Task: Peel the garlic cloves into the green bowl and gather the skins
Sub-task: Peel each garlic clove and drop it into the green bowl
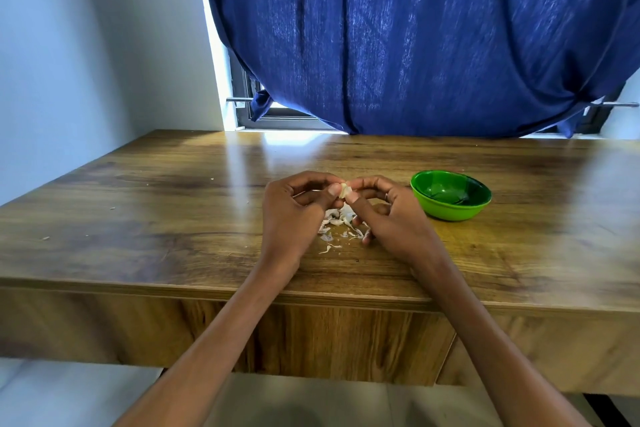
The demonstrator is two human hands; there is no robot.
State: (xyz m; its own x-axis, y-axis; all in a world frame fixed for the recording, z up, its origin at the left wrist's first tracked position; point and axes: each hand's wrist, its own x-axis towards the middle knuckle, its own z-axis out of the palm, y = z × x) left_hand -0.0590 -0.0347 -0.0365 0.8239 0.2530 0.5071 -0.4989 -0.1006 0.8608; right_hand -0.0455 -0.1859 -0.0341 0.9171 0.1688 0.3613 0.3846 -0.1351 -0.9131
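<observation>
Head view: pale wall at far left, meeting the back corner of a wooden bench with a glossy grain top; a few tiny pale flecks lie scattered on the left part of its surface. Left hand is held over the bench centre, fingers curled, thumb and forefinger pinching the left side of a garlic clove. The clove is pale, small, raised above the bench top, sitting between the two thumbs. Directly beneath it a loose pile of garlic skins lies on the bench, white and papery, with a few curled strips trailing toward the near edge; whether whole cloves lie among them cannot be told. Right hand mirrors the left: fingers curled, thumb tip and forefinger gripping the right side of the same clove, little finger down near the skins. Both forearms come in from the bottom edge of the frame. Right of the hands, apart from them, a green bowl stands upright on the bench; its inside shows dark reflections, contents not discernible. Behind the bench a dark blue curtain hangs over a window, with daylight showing along its left edge and reflecting on the bench top.
</observation>
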